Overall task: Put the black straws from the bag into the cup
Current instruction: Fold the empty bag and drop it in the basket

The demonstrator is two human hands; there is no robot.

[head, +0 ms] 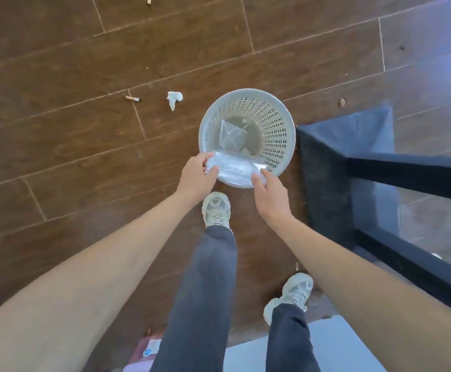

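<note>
I stand over a white perforated waste basket (275,116) on the floor. Both hands hold a crumpled clear plastic bag (235,169) over the basket's near rim. My left hand (196,174) pinches its left end and my right hand (268,191) grips its right end. The bag looks empty; no black straws show in it. Another clear plastic bag (231,134) lies on the basket's bottom. No cup is in view.
Brown wood-look floor tiles (85,130) carry litter: a cigarette butt (132,98) and a crumpled tissue (174,98) left of the basket. A dark glass-topped table frame (380,170) stands to the right. My two feet in pale sneakers stand below the basket.
</note>
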